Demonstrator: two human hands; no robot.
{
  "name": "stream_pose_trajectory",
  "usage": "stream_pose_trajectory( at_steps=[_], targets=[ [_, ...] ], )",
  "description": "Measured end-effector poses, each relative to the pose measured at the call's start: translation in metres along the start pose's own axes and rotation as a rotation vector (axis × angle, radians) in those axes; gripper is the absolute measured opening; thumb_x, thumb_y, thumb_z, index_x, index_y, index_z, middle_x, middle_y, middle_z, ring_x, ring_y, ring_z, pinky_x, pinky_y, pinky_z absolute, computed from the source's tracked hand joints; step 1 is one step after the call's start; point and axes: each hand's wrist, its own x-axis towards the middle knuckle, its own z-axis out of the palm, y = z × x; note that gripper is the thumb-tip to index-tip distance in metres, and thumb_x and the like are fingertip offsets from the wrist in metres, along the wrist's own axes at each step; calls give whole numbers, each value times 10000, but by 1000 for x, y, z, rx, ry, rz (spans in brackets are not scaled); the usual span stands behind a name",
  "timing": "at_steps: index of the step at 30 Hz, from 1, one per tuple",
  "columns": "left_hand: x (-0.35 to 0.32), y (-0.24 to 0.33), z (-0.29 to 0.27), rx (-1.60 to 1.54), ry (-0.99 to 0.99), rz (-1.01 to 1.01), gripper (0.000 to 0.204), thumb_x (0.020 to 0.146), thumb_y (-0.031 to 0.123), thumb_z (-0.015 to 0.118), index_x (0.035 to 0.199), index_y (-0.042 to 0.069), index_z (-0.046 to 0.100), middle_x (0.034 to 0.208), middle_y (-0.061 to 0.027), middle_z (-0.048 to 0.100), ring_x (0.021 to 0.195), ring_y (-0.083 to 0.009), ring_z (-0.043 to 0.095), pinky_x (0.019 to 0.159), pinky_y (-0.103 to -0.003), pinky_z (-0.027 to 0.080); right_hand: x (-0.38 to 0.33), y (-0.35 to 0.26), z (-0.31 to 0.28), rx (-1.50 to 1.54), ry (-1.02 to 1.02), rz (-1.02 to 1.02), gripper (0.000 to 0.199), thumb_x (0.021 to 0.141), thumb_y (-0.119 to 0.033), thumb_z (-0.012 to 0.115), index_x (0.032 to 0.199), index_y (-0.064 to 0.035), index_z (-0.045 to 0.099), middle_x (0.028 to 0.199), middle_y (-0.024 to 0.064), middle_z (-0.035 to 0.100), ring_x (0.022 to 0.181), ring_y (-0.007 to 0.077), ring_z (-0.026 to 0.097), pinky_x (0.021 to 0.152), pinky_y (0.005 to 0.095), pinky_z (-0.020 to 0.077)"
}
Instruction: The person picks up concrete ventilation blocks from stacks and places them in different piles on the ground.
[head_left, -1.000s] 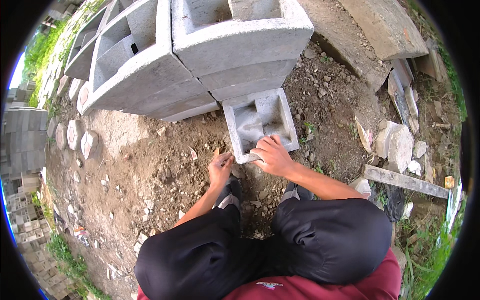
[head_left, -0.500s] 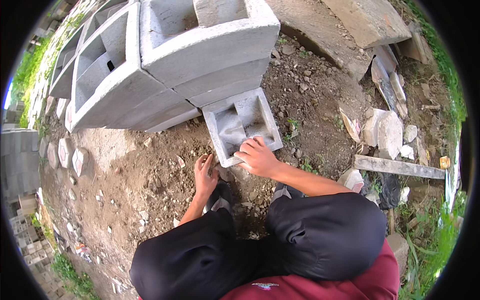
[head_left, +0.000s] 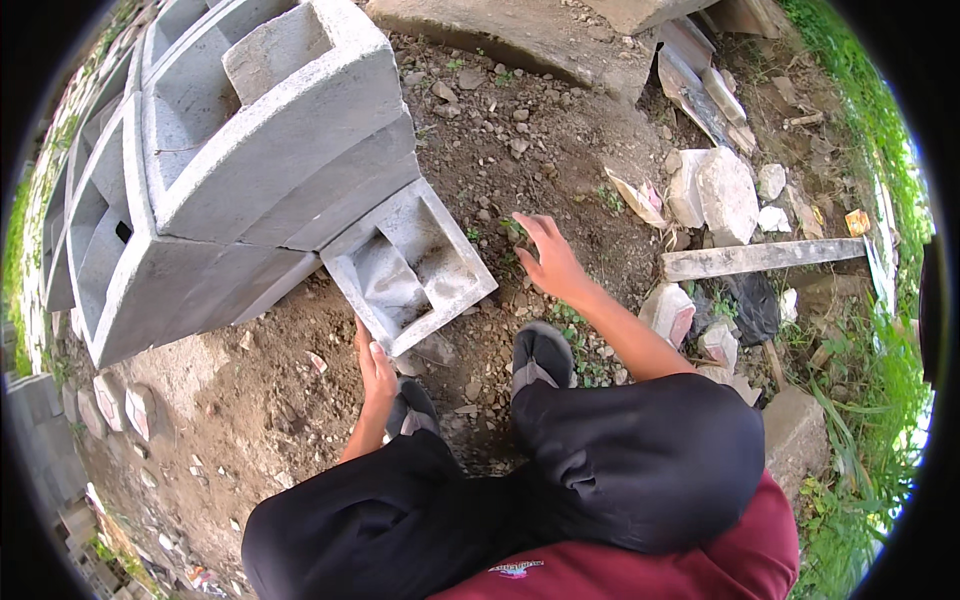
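A grey hollow concrete block [head_left: 412, 270] lies on the dirt in front of my knees, its cavities facing up. My left hand [head_left: 372, 362] grips its near corner, with the thumb over the rim. To the right of the block, my right hand [head_left: 550, 260] hovers just above the soil with fingers spread, holding nothing. A stack of bigger grey hollow blocks [head_left: 240, 170] leans at the upper left, right behind the small block.
Broken white stone chunks [head_left: 715, 190] and a weathered wooden plank [head_left: 760, 258] lie to the right. A concrete slab [head_left: 520, 35] sits at the top. Grass [head_left: 870, 390] grows along the right side. My black-trousered knees [head_left: 620, 470] fill the lower middle.
My right hand has left the block's near edge and moved right, fingers now spread over the soil. My left hand has shifted onto the block's near corner. The view has tilted left.
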Motion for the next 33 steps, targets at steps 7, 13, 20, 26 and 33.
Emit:
stream_pose_trajectory(
  at_steps=[7, 13, 20, 26, 33],
  targets=[
    [15, -1, -6, 28, 44, 77, 677, 956, 381, 363, 1406, -91, 185, 1451, -255, 254, 1349, -338, 260, 1098, -392, 201, 20, 25, -6, -294, -301, -135, 358, 798, -56, 612, 1149, -9, 555, 1089, 154, 525, 993, 340, 554, 867, 407, 467],
    [33, 51, -14, 387, 154, 287, 498, 844, 53, 538, 1309, -37, 385, 1351, -221, 385, 1261, -326, 380, 1057, -411, 283, 26, -10, -16, -70, -95, -70, 294, 825, -144, 641, 1064, 20, 591, 976, 145, 571, 914, 321, 585, 774, 371, 482],
    [79, 98, -2, -227, -188, -155, 342, 926, 161, 506, 1207, -32, 493, 1093, -152, 578, 1000, -253, 569, 893, -374, 441, 31, -93, 4, -71, 18, -554, 328, 774, -145, 697, 1068, -33, 603, 965, 87, 575, 861, 258, 569, 764, 359, 439],
    [80, 110, 1, -878, -307, -636, 346, 970, 229, 466, 1192, -30, 520, 992, -107, 616, 882, -185, 603, 802, -327, 492, 30, -113, 45, -68, -148, -686, 383, 770, -139, 683, 1129, -46, 590, 1012, 82, 556, 956, 248, 540, 811, 371, 424],
    [44, 74, -56, -919, 8, -659, 319, 927, 182, 521, 1180, -14, 533, 1049, -124, 620, 896, -192, 612, 801, -326, 510, 15, -130, 73, -63, -340, -633, 546, 783, -320, 678, 1218, -28, 521, 1106, 114, 534, 1062, 287, 494, 884, 410, 389]
  ],
)
